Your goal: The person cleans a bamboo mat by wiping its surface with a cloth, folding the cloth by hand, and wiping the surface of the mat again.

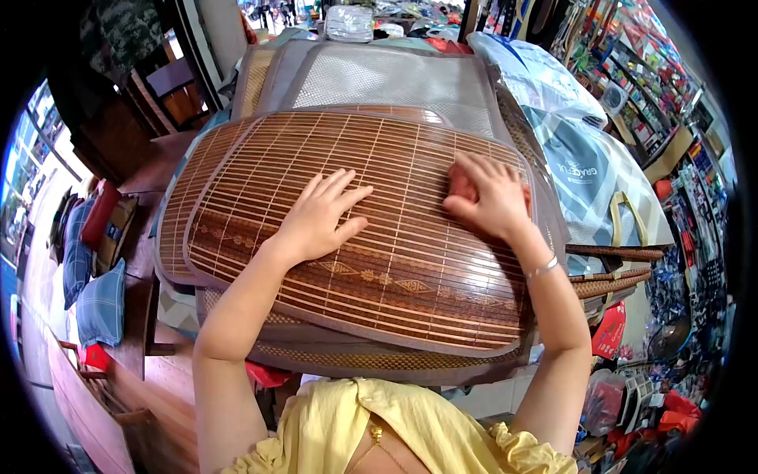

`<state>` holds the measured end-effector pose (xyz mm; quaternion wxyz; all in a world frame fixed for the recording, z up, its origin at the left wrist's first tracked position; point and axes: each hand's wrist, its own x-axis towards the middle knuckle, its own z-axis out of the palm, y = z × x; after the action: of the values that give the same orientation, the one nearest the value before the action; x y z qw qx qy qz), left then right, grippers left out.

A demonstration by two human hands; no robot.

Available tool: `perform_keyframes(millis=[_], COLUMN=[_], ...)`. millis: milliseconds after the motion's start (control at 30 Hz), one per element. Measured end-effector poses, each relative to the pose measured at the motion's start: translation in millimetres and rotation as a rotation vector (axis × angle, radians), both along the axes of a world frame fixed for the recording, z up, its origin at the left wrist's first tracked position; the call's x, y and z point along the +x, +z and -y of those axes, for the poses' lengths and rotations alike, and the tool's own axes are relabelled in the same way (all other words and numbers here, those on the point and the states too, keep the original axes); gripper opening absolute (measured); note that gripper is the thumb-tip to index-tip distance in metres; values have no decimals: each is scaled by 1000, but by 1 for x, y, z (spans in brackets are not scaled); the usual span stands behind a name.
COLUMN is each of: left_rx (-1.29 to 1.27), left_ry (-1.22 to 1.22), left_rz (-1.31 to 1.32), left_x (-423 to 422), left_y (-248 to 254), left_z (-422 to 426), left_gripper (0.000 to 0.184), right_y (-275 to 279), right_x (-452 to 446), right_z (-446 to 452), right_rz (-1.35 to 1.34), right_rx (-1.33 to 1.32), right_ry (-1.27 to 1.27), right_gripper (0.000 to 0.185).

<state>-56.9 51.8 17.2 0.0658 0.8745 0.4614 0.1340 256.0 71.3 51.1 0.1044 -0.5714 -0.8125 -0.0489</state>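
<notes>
A brown bamboo-slat mat (395, 182) with a grey cloth border and a carved pattern band lies in front of me. Its slatted surface is glossy and slightly bowed. My left hand (325, 215) rests flat on the middle of it, fingers spread. Over the right part, my right hand (491, 196) is tilted on its edge with fingers loosely extended and apart; whether it fully touches the slats I cannot tell. Neither hand holds anything. A second similar slatted mat (178, 229) shows from beneath at the left.
Behind lie grey woven mesh mats (395, 75). More mats are stacked underneath. At the right stand a printed bag (588, 170) and a plastic-wrapped bundle (537, 75), with crowded shelves (632, 71) beyond. Blue cushions (101, 304) sit on a wooden bench at the left.
</notes>
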Motion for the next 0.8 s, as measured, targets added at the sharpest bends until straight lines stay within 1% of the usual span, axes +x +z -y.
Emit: perform_keyframes(millis=[33,67,133,200,233,267,300,333,367,400,433,500,533,567,600,633,667,700,767,800], left_rx=[-5,-27,-29,-10,-2,15,27,58,52,80,110,105,107,108,91,76,69,72,62,56], left_ry=[-32,-72,-49,-27,-29,-14,0,2,-5,1,10,7,11,16,17,19,17,23,20,29], left_rz=[-15,-49,-72,-104,-101,-124,-145,-146,-146,-145,-143,-138,-130,-133,-135,-137,-142,-144,-163,-195], left_x=[-3,-11,-25,-39,-39,-39,-39,-37,-36,-36,-35,-36,-36,-37,-36,-36,-36,-35,-33,-30], left_y=[3,1,6,3,2,2,1,0,-1,-1,-1,-3,-4,-4,-5,-4,-4,-4,-3,-2], left_z=[1,0,3,6,8,11,13,13,14,15,15,15,15,15,15,15,15,15,15,16], left_gripper=[59,65,68,71,71,70,69,69,69,69,68,69,70,70,70,69,69,69,70,71], right_y=[-2,-7,-7,-11,4,3,20,59,37,9,-8,-13,8,14,25,30,29,16,-1,-7], right_x=[10,24,29,28,11,-2,-28,-66,-77,-87,-99,-103,-102,-89,-80,-66,-49,-19,29,42], right_z=[-8,-16,-17,-9,9,26,53,74,88,111,121,102,85,66,43,19,-5,-35,-73,-80], right_rz=[6,-20,-43,-9,75,61,4,104,74,64,11,14,9,-168,-116,-153,-140,-91,-77,-67], right_rx=[52,78,107,98,-3,-37,-139,-417,-312,-17,38,49,-43,-48,-199,-222,-188,-130,40,74], right_ry=[-68,-104,-144,-191,-207,-110,54,166,477,703,874,840,720,583,314,127,-81,-205,-308,-339], right_gripper=[80,80,80,81,82,82,77,69,68,72,76,76,70,63,57,56,54,57,62,64])
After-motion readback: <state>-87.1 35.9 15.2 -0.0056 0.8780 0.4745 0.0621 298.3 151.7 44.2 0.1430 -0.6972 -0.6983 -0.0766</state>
